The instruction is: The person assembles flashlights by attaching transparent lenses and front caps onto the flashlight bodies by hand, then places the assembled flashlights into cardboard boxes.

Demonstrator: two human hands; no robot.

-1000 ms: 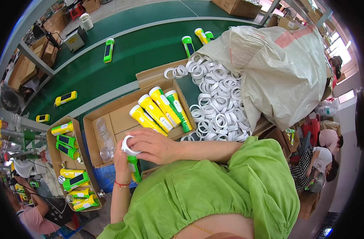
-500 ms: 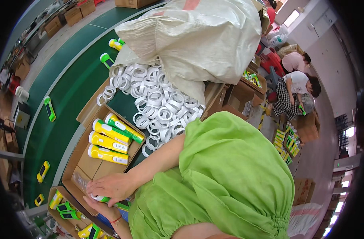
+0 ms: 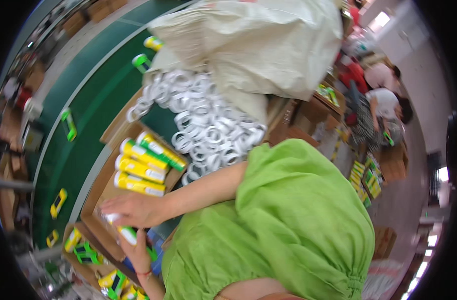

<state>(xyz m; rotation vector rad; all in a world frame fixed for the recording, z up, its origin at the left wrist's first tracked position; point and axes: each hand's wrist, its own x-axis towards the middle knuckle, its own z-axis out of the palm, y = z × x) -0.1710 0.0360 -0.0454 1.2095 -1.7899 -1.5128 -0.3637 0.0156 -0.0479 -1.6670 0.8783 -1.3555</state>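
My left hand [image 3: 137, 252], with a red string at the wrist, grips a green and white flashlight [image 3: 128, 235] by its body. My right hand [image 3: 133, 209] reaches across from the right, its fingers curled over the flashlight's white head end. Motion blurs both hands a little. Just beyond my right hand, several yellow and green flashlights [image 3: 138, 172] lie side by side in an open cardboard box [image 3: 104, 192]. A heap of white plastic rings [image 3: 208, 132] spreads to the right of that box.
A big cream woven sack [image 3: 268, 45] slumps behind the rings. A green conveyor belt [image 3: 86, 115] runs along the left with scattered flashlights [image 3: 58, 202] on it. Another carton [image 3: 83, 267] of flashlights stands at the lower left. People [image 3: 386, 105] sit at the right.
My right hand has shifted slightly left over the flashlight's head, showing more of its body. My left hand has turned and lowered a little. The whole view has shifted slightly.
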